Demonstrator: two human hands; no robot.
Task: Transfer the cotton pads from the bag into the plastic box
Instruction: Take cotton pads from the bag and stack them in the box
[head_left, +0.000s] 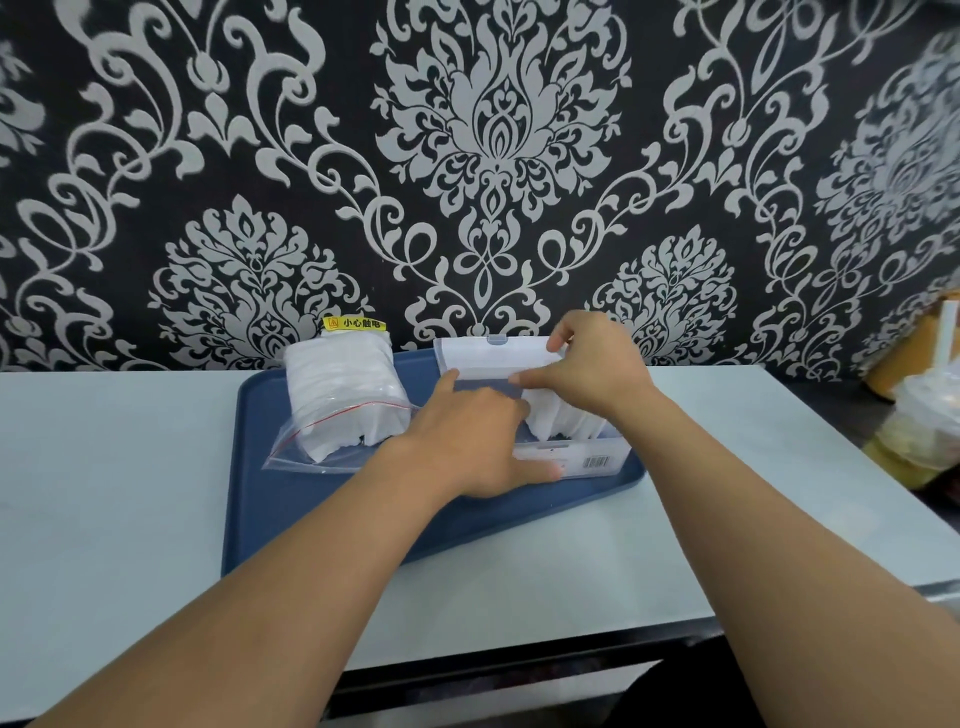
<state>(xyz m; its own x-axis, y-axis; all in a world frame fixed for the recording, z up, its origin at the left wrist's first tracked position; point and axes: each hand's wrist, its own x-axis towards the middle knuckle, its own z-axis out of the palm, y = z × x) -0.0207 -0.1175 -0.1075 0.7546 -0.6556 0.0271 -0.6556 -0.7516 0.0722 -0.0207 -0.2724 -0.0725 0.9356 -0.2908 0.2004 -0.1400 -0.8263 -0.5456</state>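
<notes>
A clear zip bag (345, 410) with a red seal line lies on the left of a blue tray (291, 514) and is packed with white cotton pads. To its right stands a clear plastic box (587, 457) with its lid (488, 356) tipped up at the back. Several white cotton pads (558, 418) stand on edge inside the box. My left hand (467, 441) rests on the box's left end, thumb along the front wall. My right hand (592, 369) reaches over the box, fingers on the pads and the lid's right edge.
The tray sits on a pale table (104, 493) against a black patterned wall. A yellow warning sticker (355, 323) shows behind the bag. At the far right stands a drink cup in a plastic bag (919, 436) with a straw.
</notes>
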